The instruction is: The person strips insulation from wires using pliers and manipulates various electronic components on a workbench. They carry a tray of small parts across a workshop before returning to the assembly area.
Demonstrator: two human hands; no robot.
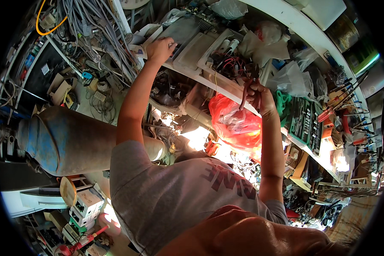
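My left hand (pixel 160 50) has its fingers curled at the left end of a grey plastic container (pixel 180 34) on the shelf; what they grip is hidden. Beside it stand a translucent tray (pixel 187 53) and an open bin (pixel 211 57) with red wires and white cylinders. My right hand (pixel 260 98) grips red-handled pliers (pixel 245 93), dark jaws pointing up, at the front edge of the shelf (pixel 205 79). Below that edge is a red plastic bag (pixel 234 123); right of my hand sit a green bag (pixel 282 104) and a green socket-set case (pixel 301 123).
Grey cable bundles (pixel 98 36) hang at upper left. A large rusty blue cylinder (pixel 72 141) lies at left, near a round stool (pixel 68 190). Hand tools (pixel 358 115) crowd the right side, and loose wires (pixel 102 109) and boxes lie on the floor.
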